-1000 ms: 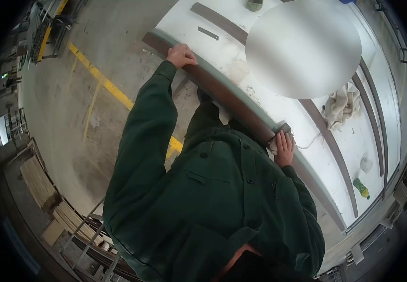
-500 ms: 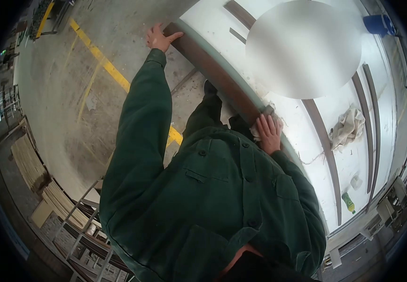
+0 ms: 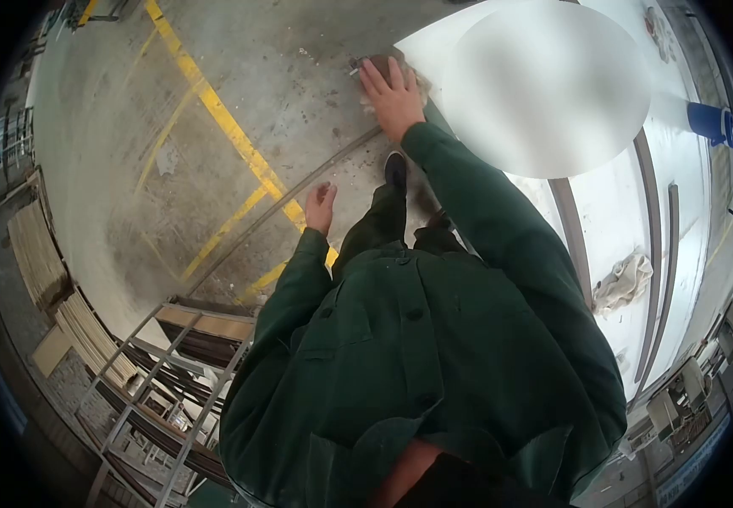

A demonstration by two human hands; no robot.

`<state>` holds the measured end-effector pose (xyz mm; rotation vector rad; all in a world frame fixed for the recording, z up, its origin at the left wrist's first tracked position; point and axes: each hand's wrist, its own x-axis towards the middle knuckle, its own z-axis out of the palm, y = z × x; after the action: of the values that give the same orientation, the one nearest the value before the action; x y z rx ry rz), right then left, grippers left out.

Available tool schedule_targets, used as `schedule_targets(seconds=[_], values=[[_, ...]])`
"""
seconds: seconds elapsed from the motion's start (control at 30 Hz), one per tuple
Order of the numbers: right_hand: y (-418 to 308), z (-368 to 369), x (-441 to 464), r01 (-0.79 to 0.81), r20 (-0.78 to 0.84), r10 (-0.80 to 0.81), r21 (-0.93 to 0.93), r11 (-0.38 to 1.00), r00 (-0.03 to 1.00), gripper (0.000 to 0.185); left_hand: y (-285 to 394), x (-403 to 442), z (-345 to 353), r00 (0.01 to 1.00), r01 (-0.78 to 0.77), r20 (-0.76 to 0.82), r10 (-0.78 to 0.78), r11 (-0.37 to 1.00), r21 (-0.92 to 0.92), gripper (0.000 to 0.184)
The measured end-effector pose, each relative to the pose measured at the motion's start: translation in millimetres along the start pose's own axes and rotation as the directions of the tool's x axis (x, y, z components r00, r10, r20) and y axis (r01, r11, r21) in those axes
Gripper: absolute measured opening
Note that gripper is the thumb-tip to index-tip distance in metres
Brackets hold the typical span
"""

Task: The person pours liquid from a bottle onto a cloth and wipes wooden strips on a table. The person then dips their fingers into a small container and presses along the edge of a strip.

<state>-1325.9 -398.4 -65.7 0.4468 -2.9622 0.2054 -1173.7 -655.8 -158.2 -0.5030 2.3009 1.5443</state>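
My right hand reaches far forward to the near corner of the white table. Its fingers are spread over a pale rag, pressed against the end of a brown strip. My hand and sleeve hide most of that strip. Lower down, my left hand hangs over the concrete floor, apart from the table. Its fingers are loosely bent, and nothing shows in them.
Long dark strips lie across the table beside a crumpled cloth. A blue bucket is at the far right. Yellow lines mark the floor. At lower left stands a metal rack, with stacked boards nearby. A blurred disc covers part of the table.
My left hand has let go of the strip's far end and dropped back towards my body. My right hand has slid the rag forward along the strip to that end.
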Motion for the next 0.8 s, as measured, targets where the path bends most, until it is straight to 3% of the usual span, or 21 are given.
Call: schedule_targets(seconds=[0.17, 0.27, 0.33, 0.43, 0.47, 0.5, 0.53, 0.57, 0.6, 0.7, 0.77, 0.8], values=[[0.3, 2.9, 0.9, 0.136, 0.030, -0.133, -0.163, 0.977, 0.991, 0.051, 2.4, -32.7, 5.7, 0.990, 0.099, 0.111, -0.087, 0.989, -0.110, 0.029], [7.7, -20.5, -60.4, 0.154, 0.111, -0.149, -0.039, 0.987, 0.983, 0.048, 28.9, -37.6, 18.7, 0.987, 0.090, 0.138, -0.082, 0.994, -0.054, 0.029], [10.6, -16.8, -119.5, 0.118, 0.018, -0.119, 0.057, 0.991, 0.993, 0.050, 57.9, -40.6, 28.2, 0.988, 0.010, 0.152, -0.005, 0.999, -0.037, 0.030], [13.6, -39.8, -215.9, -0.046, 0.025, 0.040, 0.386, 0.921, 0.999, 0.050, 120.3, -59.2, 69.1, 0.954, -0.138, 0.266, 0.138, 0.990, -0.015, 0.034], [14.2, -55.4, -243.4, -0.134, 0.050, 0.126, 0.505, 0.852, 0.991, 0.051, 140.3, -71.4, 89.4, 0.918, -0.172, 0.355, 0.176, 0.984, -0.043, 0.033], [19.4, -70.5, -269.5, -0.238, 0.055, 0.282, 0.703, 0.670, 0.958, 0.051, 158.7, -84.6, 105.9, 0.879, -0.200, 0.429, 0.209, 0.978, -0.068, 0.033], [24.5, -87.2, -290.7, -0.269, 0.074, 0.415, 0.860, 0.434, 0.907, 0.051, 173.7, -98.1, 122.6, 0.841, -0.224, 0.485, 0.240, 0.970, -0.092, 0.033], [29.0, -105.0, -306.3, -0.224, 0.104, 0.519, 0.959, 0.173, 0.848, 0.052, 183.9, -111.7, 143.3, 0.777, -0.145, 0.599, 0.193, 0.981, -0.128, 0.034], [36.8, -142.7, -319.1, -0.223, 0.452, 0.550, 0.873, -0.433, 0.702, 0.043, 192.5, -128.6, 165.2, 0.706, -0.060, 0.693, 0.145, 0.988, -0.146, 0.036], [78.7, -159.6, -371.2, 0.094, 0.379, 0.669, 0.825, -0.557, 0.639, 0.047, 224.9, -189.2, 238.5, 0.483, 0.115, 0.871, 0.094, 0.979, -0.169, 0.037], [117.0, -169.8, -412.5, -0.097, 0.268, 0.623, 0.951, -0.294, 0.735, 0.055, 242.6, -223.8, 278.7, 0.388, 0.160, 0.915, 0.110, 0.970, -0.185, 0.038], [131.1, -174.7, -432.1, -0.068, 0.216, 0.716, 0.971, -0.230, 0.664, 0.058, 247.3, -234.7, 297.8, 0.347, 0.176, 0.928, 0.133, 0.963, -0.204, 0.038]])
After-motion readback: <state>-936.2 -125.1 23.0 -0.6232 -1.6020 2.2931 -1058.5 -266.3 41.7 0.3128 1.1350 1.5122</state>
